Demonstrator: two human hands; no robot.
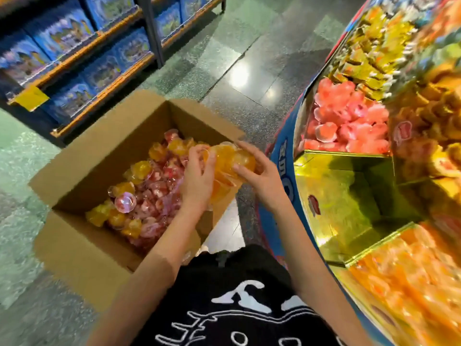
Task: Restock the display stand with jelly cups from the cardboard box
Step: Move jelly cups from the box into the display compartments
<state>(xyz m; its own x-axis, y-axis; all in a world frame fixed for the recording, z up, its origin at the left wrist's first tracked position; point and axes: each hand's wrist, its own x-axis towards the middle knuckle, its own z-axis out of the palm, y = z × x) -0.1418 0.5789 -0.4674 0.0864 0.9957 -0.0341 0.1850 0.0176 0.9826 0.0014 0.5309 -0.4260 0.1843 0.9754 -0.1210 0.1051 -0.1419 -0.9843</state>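
Note:
An open cardboard box [82, 168] stands on the floor at the left, filled with several red and orange jelly cups [149, 193]. Above its right edge I hold a bunch of orange jelly cups [225, 163] between both hands. My left hand [197, 181] grips the bunch from the left, and my right hand [259, 176] curls round it from the right. The round display stand [282, 156] is at the right. One gold-lined compartment [349, 196] of it holds nothing, between a bin of pink cups [349, 121] and a bin of orange cups [411, 270].
A shelf rack [104, 78] of blue boxed goods runs along the back left, with a yellow tag on its edge. Yellow packets [374, 53] fill an upper bin of the stand. Glossy tiled floor [237, 58] lies between rack, box and stand.

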